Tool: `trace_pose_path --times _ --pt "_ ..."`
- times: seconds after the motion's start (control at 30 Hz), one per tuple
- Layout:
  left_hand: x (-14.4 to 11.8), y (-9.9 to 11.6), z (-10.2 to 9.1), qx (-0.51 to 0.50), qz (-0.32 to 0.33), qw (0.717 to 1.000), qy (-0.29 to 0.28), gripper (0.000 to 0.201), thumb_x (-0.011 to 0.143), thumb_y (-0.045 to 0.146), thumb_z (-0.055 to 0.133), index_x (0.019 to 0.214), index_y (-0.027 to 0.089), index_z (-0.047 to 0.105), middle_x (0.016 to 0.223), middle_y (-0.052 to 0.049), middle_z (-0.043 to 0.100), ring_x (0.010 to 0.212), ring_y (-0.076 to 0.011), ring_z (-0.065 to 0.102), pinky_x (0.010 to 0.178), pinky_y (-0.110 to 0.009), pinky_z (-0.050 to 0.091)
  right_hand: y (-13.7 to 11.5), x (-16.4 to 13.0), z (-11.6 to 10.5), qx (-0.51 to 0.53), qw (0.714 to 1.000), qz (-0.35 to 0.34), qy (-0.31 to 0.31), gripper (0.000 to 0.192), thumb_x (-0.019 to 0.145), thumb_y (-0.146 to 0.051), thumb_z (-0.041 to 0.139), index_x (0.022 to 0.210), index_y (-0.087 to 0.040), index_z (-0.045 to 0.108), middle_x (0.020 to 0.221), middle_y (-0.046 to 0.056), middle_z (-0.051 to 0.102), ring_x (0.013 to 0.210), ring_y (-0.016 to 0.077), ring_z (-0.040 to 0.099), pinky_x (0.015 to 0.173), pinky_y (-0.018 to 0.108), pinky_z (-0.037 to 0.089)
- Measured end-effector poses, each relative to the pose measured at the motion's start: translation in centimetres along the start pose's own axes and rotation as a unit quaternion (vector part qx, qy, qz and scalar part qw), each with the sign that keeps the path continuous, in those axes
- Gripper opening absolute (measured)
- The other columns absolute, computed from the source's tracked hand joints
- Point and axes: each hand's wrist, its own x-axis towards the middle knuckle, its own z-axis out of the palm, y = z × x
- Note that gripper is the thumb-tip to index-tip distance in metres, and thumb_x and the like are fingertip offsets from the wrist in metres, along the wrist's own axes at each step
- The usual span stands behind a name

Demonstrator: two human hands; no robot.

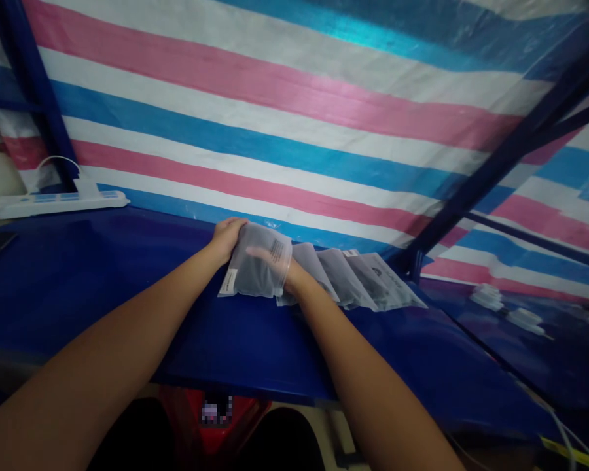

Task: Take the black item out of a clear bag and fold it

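A frosted, translucent plastic bag (pixel 260 278) with dark, folded contents is tilted up above the blue table. It has a white label at its lower left and small dark print at its upper right. My left hand (pixel 227 239) grips the bag's upper left edge, its fingers closed there. My right hand (pixel 269 256) reaches in from the bag's right side and shows dimly through the film, fingers stretched out; whether it is inside or behind I cannot tell. Several similar bags (pixel 346 278) lie overlapped in a row just to the right.
A white power strip (pixel 61 203) with a plug lies at the table's back left. Blue metal posts (pixel 464 190) and a striped plastic sheet (pixel 255 144) stand behind the blue table (pixel 245 347). White adapters (pixel 487 297) lie at the right. A red stool (pixel 235 418) is below.
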Motion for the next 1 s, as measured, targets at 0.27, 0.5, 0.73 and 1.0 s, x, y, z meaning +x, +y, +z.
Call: trace_pose_path --times 0.27,0.5,0.73,1.0 --pt "0.6 0.1 -0.1 -0.003 -0.016 0.996 0.083 0.013 0.064 0.025 0.072 0.073 0.018 0.065 0.064 0.000 0.060 0.059 -0.0143 0.054 0.055 -0.026 0.044 0.4 0.6 0.0 -0.029 0.998 -0.009 -0.046 0.035 0.066 -0.034 0.079 0.098 -0.022 0.069 0.093 0.004 0.071 0.088 0.0224 0.066 0.081 0.037 0.055" --pt "1.4 0.0 -0.8 0.001 -0.019 0.993 0.113 0.011 0.066 0.024 0.070 0.073 0.019 0.062 0.065 -0.001 0.060 0.057 -0.0146 0.054 0.052 -0.026 0.043 0.3 0.9 -0.3 0.062 0.990 0.126 -0.025 0.041 0.064 -0.032 0.081 0.100 -0.019 0.067 0.088 0.008 0.071 0.075 0.0226 0.067 0.071 0.038 0.056" --pt "1.8 0.3 -1.4 0.029 -0.033 0.989 0.140 0.009 0.067 0.021 0.067 0.072 0.018 0.061 0.067 -0.002 0.061 0.059 -0.0154 0.055 0.051 -0.025 0.042 -0.6 0.8 -0.2 0.045 0.990 0.126 0.044 0.047 0.068 -0.031 0.075 0.112 -0.020 0.064 0.092 0.009 0.072 0.083 0.0244 0.068 0.068 0.035 0.056" --pt "2.4 0.5 -2.7 0.038 -0.010 0.988 0.148 0.013 0.068 0.027 0.070 0.067 0.020 0.059 0.066 -0.002 0.059 0.058 -0.0153 0.053 0.055 -0.028 0.043 0.1 1.3 -0.6 0.095 0.990 0.067 0.083 0.040 0.068 -0.030 0.074 0.105 -0.019 0.064 0.087 0.007 0.070 0.079 0.0229 0.067 0.064 0.035 0.056"
